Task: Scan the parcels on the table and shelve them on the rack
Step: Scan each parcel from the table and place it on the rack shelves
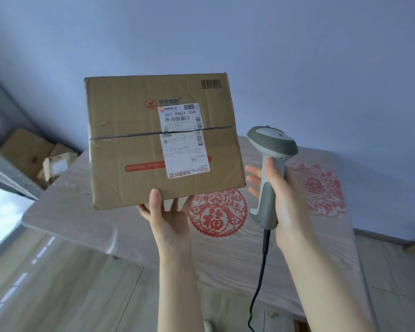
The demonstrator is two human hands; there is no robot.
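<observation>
Above the worktop [153,240], held up: one cardboard parcel [134,144], label side facing the camera. Left hand [170,219] supports its lower edge, thumb on the front, fingers behind, grip clamped on the box. Right hand [285,200] has its grip closed around a grey corded scanner [268,164], beside the box, head seemingly not aimed at the label. Risks: a hold along one edge only may let the box tip or drop; the seam crossing the shipping label [183,140] may spoil a read. Condition: brown, creased, dented corners, taped seam, second printed barcode [210,84] at top right.
</observation>
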